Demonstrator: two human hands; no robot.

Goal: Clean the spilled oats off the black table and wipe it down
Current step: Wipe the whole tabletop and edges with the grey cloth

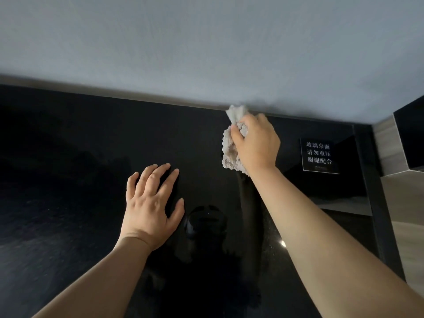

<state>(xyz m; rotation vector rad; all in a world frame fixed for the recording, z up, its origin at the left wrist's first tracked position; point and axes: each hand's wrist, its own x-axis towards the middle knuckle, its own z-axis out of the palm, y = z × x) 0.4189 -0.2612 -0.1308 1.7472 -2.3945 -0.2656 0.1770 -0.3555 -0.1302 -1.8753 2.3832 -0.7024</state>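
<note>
Fingers (254, 121) of the right hand (257, 145) curl round a crumpled beige cloth (229, 154), pressing it to the black tabletop (68, 157) at its far edge by the wall (206, 42). The left hand (151, 207) lies flat, fingers spread, steadying. No oats show. Overlapping strokes drawn toward the body with light pressure would suit; the glossy surface likely streaks.

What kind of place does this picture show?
Probably a hotel or rented room: a glossy black table against a plain grey wall, with a printed Chinese notice about the glass top.
</note>
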